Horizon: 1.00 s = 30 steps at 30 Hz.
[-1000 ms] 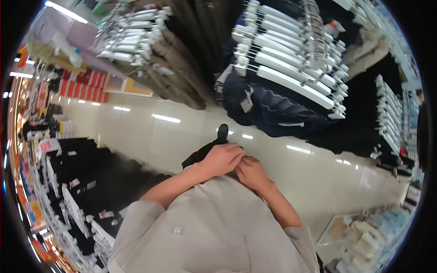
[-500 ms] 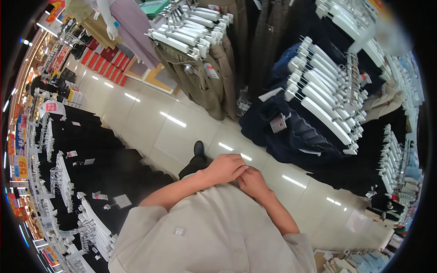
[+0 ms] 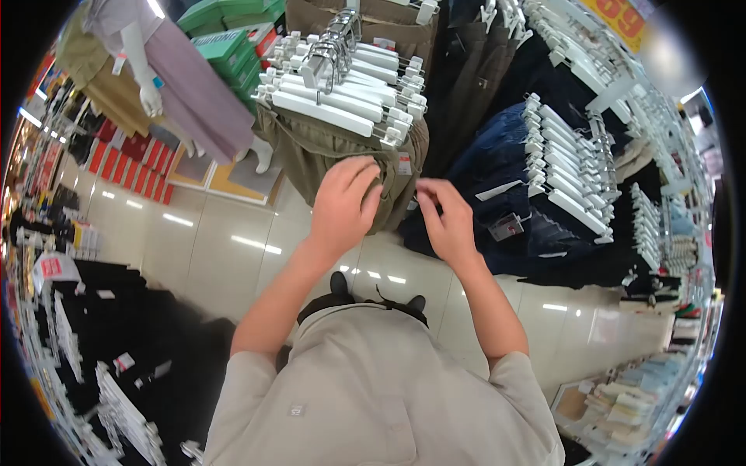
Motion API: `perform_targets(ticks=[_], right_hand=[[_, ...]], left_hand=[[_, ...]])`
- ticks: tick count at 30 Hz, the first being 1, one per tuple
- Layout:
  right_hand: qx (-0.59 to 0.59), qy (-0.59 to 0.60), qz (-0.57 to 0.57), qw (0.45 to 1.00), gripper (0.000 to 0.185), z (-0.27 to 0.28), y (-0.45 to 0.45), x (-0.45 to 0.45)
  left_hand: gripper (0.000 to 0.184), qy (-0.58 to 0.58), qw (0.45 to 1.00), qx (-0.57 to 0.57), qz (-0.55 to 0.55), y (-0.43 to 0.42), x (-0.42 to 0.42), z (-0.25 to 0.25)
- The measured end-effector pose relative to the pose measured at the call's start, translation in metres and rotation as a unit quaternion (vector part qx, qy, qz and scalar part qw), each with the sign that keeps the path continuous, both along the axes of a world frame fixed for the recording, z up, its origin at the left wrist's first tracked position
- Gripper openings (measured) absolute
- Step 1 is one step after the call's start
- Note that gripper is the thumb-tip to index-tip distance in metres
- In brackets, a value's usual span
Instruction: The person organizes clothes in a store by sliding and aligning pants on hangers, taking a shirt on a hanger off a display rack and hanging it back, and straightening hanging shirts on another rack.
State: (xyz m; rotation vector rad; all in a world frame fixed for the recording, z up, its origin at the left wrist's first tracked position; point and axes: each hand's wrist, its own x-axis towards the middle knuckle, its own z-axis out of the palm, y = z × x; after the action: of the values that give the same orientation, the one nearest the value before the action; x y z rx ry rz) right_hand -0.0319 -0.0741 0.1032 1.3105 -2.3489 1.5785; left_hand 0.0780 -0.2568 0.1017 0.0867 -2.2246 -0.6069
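My left hand (image 3: 346,198) is raised in front of the olive trousers (image 3: 299,155), fingers spread a little and holding nothing; whether it touches the cloth I cannot tell. The trousers hang from a row of white clip hangers (image 3: 330,109) on a metal rail. A white and red price tag (image 3: 404,163) shows on them, just beyond my hands. To the right, my right hand (image 3: 447,217) is held up with fingers apart and nothing in it. It is nearest the gap between the olive trousers and the dark blue jeans (image 3: 474,175).
Black garments (image 3: 186,342) hang at the left. White hangers (image 3: 571,171) carry the jeans on the right. A mannequin in a lilac skirt (image 3: 198,74) stands at the back left, by green boxes (image 3: 225,54) and red boxes (image 3: 132,171). Shiny floor tiles (image 3: 233,225) run between the racks.
My hands were together in front of my waist; now they are apart and raised toward the olive trousers. The view has moved closer to that rack, and both my shoes show.
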Motion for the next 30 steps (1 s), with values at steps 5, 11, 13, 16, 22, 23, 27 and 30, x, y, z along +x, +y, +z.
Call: perform_targets(ticks=[5,11,13,16,22,23,27,30], right_hand=[[0.0,-0.095,-0.062,0.994,0.038,-0.027,-0.07,0.003],[0.023,-0.112,-0.19,0.975,0.052,-0.03,-0.102,0.016],[0.04,-0.103,-0.209,0.972,0.047,-0.029,-0.108,0.012],[0.06,-0.118,-0.18,0.975,0.042,-0.031,-0.105,0.006],[0.082,-0.117,-0.129,0.981,0.034,-0.013,-0.085,0.011],[0.078,-0.115,-0.124,0.983,0.033,-0.011,-0.083,0.012],[0.061,-0.109,-0.114,0.986,0.032,-0.004,-0.073,0.009],[0.061,-0.12,-0.113,0.984,0.031,0.0,-0.064,0.003]], left_hand=[[0.023,-0.042,0.997,-0.031,-0.055,-0.042,-0.029,-0.029],[0.015,-0.216,0.956,0.104,-0.167,-0.055,-0.017,-0.023],[0.016,-0.236,0.946,0.108,-0.193,-0.06,-0.014,-0.018],[0.018,-0.173,0.958,0.111,-0.201,-0.066,-0.015,-0.006],[0.044,-0.07,0.96,-0.146,-0.231,-0.082,-0.041,0.051],[0.044,-0.101,0.951,-0.138,-0.259,-0.084,-0.049,0.05],[0.043,-0.265,0.906,-0.102,-0.314,-0.08,-0.07,0.057],[0.041,-0.303,0.894,-0.097,-0.317,-0.079,-0.079,0.066]])
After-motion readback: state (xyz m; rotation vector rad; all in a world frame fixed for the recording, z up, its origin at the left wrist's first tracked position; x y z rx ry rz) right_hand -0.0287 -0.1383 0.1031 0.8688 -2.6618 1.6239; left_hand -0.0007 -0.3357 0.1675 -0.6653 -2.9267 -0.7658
